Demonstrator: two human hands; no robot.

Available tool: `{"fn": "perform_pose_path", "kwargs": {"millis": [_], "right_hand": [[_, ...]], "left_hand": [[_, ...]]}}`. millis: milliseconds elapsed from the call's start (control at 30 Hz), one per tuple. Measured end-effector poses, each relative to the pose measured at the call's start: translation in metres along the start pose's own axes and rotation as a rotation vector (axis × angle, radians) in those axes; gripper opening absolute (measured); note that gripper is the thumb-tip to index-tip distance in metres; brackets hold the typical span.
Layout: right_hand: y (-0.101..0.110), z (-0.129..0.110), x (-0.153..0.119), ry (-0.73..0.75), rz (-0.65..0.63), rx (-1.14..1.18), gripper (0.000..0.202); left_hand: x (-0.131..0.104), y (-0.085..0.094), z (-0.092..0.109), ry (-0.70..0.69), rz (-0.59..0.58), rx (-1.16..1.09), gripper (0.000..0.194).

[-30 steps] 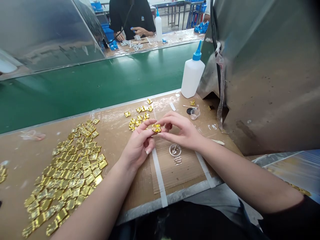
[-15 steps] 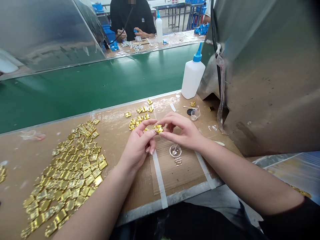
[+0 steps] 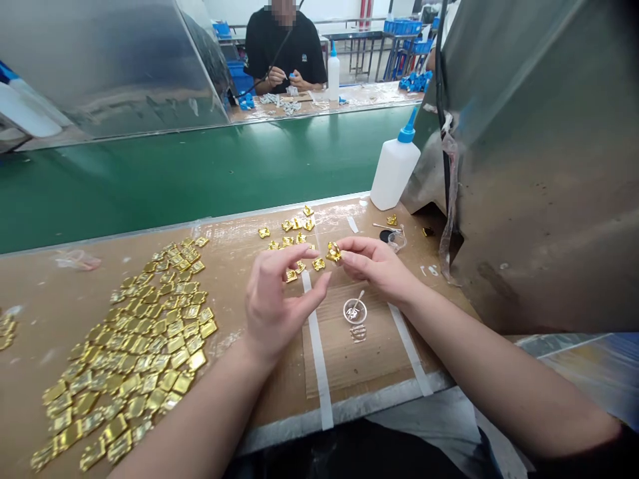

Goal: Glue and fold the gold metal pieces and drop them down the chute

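Observation:
Between the thumb and fingers of my right hand [image 3: 382, 269] is a small shiny gold piece [image 3: 333, 251], raised above the work surface. My left hand [image 3: 282, 293] is just to its left, thumb and index finger spread apart with nothing between them. Several similar gold pieces [image 3: 287, 241] lie behind and beside my left fingers, some partly covered by them. In front of my right hand stands a small round clear cup [image 3: 355, 311] with a cotton swab [image 3: 358, 301] resting in it. A clear smear or patch [image 3: 357, 333] shows on the cardboard below the cup.
Many flat gold pieces [image 3: 150, 332] spread over the left of the table. A white bottle with blue nozzle [image 3: 396, 173] stands at the back right, beside a metal panel [image 3: 539, 166]. Beyond the green belt [image 3: 200, 169] a person [image 3: 287, 50] handles small parts.
My left hand has let go of the gold piece and opened, drawing slightly left. My right hand now holds the piece alone. The camera view has shifted a little.

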State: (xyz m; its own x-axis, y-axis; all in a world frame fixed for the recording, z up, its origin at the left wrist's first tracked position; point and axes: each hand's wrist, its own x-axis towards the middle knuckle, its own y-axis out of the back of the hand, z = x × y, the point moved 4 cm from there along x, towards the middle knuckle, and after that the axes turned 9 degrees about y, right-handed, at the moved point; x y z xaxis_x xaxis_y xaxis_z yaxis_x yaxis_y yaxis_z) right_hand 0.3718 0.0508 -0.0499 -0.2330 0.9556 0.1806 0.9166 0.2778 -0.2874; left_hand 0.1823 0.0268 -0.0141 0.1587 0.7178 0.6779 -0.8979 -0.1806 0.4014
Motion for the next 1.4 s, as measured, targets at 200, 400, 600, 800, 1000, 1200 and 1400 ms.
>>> {"fn": "perform_pose_path", "kwargs": {"millis": [200,400,600,800,1000,1200,1400], "right_hand": [[-0.005,-0.003,-0.004,-0.022,-0.029,-0.024,0.027],[-0.008,-0.005,-0.005,-0.023,-0.082,-0.047,0.020],[-0.007,-0.005,-0.006,-0.011,-0.072,-0.049,0.019],[-0.007,-0.007,-0.006,0.008,-0.079,-0.048,0.018],[-0.007,-0.009,-0.006,0.033,-0.078,-0.140,0.021],[0.010,-0.016,-0.006,0.114,0.051,-0.404,0.029],[0.031,-0.010,-0.004,0.127,0.222,-0.413,0.040]], "left_hand": [[0.001,-0.003,0.003,-0.148,0.022,-0.015,0.066],[0.000,-0.003,0.005,-0.137,0.027,-0.007,0.061],[-0.001,-0.002,0.004,-0.145,0.021,-0.012,0.061],[0.000,-0.002,0.004,-0.160,0.011,-0.048,0.044],[0.003,-0.004,0.003,-0.191,-0.021,-0.054,0.037],[0.005,0.000,-0.003,-0.124,-0.003,-0.032,0.031],[0.016,0.021,-0.026,-0.007,0.056,0.279,0.023]]}}
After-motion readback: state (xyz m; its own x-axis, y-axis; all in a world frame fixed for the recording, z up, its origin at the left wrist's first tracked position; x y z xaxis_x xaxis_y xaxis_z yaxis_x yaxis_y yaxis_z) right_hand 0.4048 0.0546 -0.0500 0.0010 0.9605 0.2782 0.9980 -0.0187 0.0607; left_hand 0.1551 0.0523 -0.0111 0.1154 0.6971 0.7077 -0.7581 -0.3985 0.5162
